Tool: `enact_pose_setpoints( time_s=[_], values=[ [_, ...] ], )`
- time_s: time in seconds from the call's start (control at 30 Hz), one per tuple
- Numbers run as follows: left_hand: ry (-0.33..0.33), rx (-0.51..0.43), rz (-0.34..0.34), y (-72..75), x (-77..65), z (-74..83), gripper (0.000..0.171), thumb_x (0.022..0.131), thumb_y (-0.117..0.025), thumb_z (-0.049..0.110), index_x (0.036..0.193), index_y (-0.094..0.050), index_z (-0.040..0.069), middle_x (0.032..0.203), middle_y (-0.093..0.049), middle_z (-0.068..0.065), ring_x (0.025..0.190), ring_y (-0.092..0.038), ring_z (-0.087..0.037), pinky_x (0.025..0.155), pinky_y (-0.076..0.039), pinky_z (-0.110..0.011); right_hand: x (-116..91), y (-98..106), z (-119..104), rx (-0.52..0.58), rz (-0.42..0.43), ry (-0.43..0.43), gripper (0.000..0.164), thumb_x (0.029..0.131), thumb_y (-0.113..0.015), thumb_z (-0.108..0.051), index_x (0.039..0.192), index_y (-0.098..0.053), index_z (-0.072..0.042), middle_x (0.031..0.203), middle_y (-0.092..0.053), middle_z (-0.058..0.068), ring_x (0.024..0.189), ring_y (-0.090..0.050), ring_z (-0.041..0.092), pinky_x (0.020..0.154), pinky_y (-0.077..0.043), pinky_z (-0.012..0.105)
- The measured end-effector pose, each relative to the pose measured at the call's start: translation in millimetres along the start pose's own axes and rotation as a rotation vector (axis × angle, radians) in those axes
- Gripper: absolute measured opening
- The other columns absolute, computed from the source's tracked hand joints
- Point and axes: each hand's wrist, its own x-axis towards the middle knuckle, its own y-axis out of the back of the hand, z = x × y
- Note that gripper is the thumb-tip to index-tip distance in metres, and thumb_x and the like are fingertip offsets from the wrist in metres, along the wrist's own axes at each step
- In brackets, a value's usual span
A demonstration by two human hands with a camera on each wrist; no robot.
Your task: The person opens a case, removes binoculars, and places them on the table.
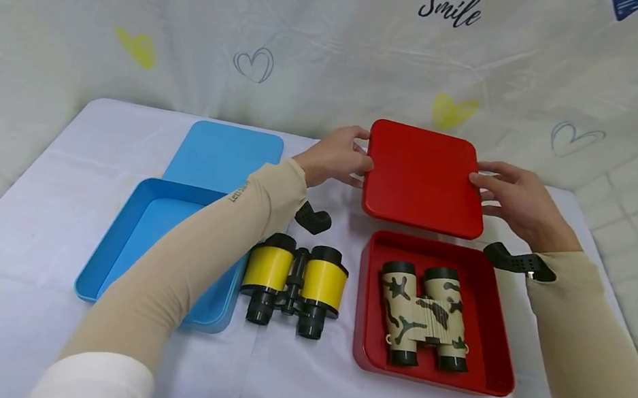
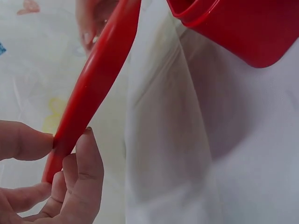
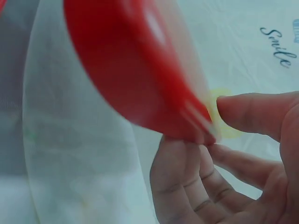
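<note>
A red lid (image 1: pixel 426 179) is held up between both hands, tilted, behind the red box (image 1: pixel 496 336). My left hand (image 1: pixel 339 155) pinches its left edge; in the left wrist view the thumb and fingers (image 2: pixel 88 172) grip the rim from both sides. On the right edge, my right hand (image 1: pixel 514 197) holds it with the thumb on top and fingers (image 3: pixel 175 177) beneath. Inside the red box lie camouflage binoculars (image 1: pixel 427 318), their black ends toward the front and back.
Yellow and black binoculars (image 1: pixel 326 284) lie on the white cloth between the boxes, a black strap (image 1: pixel 312 219) behind them. A blue box (image 1: pixel 131 233) stands at the left, partly hidden by my left sleeve, with a blue lid (image 1: pixel 223 154) behind it. A printed curtain (image 1: pixel 334 15) hangs at the back.
</note>
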Motion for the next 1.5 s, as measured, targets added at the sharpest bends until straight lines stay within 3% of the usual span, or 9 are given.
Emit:
enact_pose_setpoints(
  time_s=[0.23, 0.37, 0.53, 0.7, 0.97, 1.27, 1.5],
  values=[
    [0.025, 0.027, 0.02, -4.0, 6.9, -3.8, 0.069, 0.101, -0.06, 0.011, 0.162, -0.029, 0.014, 0.136, -0.059, -0.012, 0.11, -0.067, -0.025, 0.098, -0.061, -0.043, 8.8, -0.4, 5.0, -0.039, -0.033, -0.024, 0.082, 0.102, -0.048, -0.062, 0.165, -0.024, -0.014, 0.157, -0.042, 0.016, 0.128, -0.051, 0.028, 0.084, -0.058, 0.018],
    [0.06, 0.071, 0.024, -6.8, 10.2, -7.0, 0.065, 0.103, -0.056, 0.019, 0.162, -0.028, 0.014, 0.137, -0.059, -0.01, 0.113, -0.065, -0.023, 0.092, -0.064, -0.036, 13.8, 0.8, 7.5, -0.049, -0.065, -0.028, 0.089, 0.101, -0.041, -0.068, 0.165, -0.022, -0.01, 0.157, -0.039, 0.019, 0.127, -0.052, 0.029, 0.084, -0.058, 0.02],
    [0.091, 0.127, 0.018, -8.3, 13.0, -12.9, 0.063, 0.105, -0.05, 0.031, 0.161, -0.028, 0.011, 0.145, -0.056, -0.009, 0.116, -0.064, -0.023, 0.089, -0.064, -0.032, 19.6, 1.6, 11.6, -0.051, -0.112, -0.028, 0.091, 0.1, -0.034, -0.071, 0.164, -0.022, -0.007, 0.153, -0.042, 0.02, 0.119, -0.056, 0.025, 0.095, -0.06, 0.035],
    [0.11, 0.143, -0.008, -10.7, 13.7, -16.7, 0.068, 0.105, -0.052, 0.046, 0.159, -0.031, 0.01, 0.15, -0.052, -0.008, 0.114, -0.066, -0.023, 0.096, -0.062, -0.034, 21.1, 1.9, 16.6, -0.064, -0.158, -0.006, 0.095, 0.098, -0.03, -0.076, 0.164, -0.023, -0.008, 0.155, -0.042, 0.023, 0.124, -0.056, 0.03, 0.101, -0.059, 0.045],
    [0.119, 0.095, -0.059, -15.4, 15.7, -20.6, 0.073, 0.105, -0.042, 0.062, 0.154, -0.038, 0.008, 0.138, -0.057, -0.008, 0.106, -0.068, -0.026, 0.097, -0.062, -0.035, 21.9, 4.5, 20.9, -0.093, -0.244, -0.002, 0.096, 0.1, -0.026, -0.075, 0.165, -0.016, -0.004, 0.158, -0.038, 0.029, 0.136, -0.051, 0.045, 0.105, -0.057, 0.052],
    [0.113, 0.113, -0.103, -19.8, 16.0, -23.7, 0.063, 0.108, -0.032, 0.061, 0.13, -0.058, 0.007, 0.115, -0.064, -0.009, 0.091, -0.067, -0.023, 0.096, -0.061, -0.036, 21.0, 3.4, 18.5, -0.138, -0.298, -0.018, 0.098, 0.1, -0.026, -0.075, 0.163, -0.017, -0.001, 0.155, -0.04, 0.031, 0.136, -0.051, 0.047, 0.109, -0.052, 0.057],
    [0.139, 0.164, -0.097, -25.0, 17.8, -25.8, 0.067, 0.107, -0.033, 0.062, 0.138, -0.053, 0.006, 0.123, -0.063, -0.008, 0.103, -0.068, -0.023, 0.1, -0.06, -0.031, 22.8, 2.6, 20.1, -0.186, -0.341, -0.03, 0.094, 0.102, -0.026, -0.072, 0.165, -0.013, -0.003, 0.157, -0.039, 0.032, 0.138, -0.049, 0.05, 0.11, -0.051, 0.059]
  ],
)
